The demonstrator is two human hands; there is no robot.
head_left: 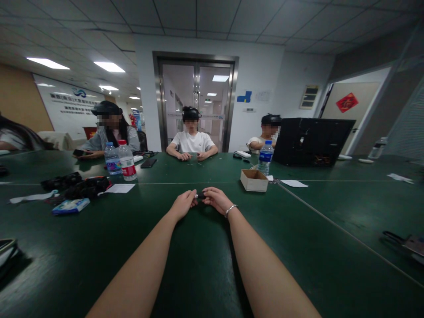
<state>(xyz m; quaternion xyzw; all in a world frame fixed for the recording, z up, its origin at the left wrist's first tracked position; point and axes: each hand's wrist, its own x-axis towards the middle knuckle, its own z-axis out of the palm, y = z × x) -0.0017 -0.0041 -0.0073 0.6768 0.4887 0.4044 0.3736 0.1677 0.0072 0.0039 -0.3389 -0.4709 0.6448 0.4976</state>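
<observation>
A small black object with a silver end is held between my two hands above the green table; its exact kind is too small to make out. My left hand pinches the silver end with thumb and fingertips. On the black end, the fingers of my right hand are closed, and a silver bracelet circles that wrist. Part of the object is hidden by the fingers of both hands. Right of my hands stands a small open cardboard box.
Two bottles stand at the left, near black cables and gear and a blue-white packet. A water bottle and black monitor are at the right. Several people sit around the table, one opposite.
</observation>
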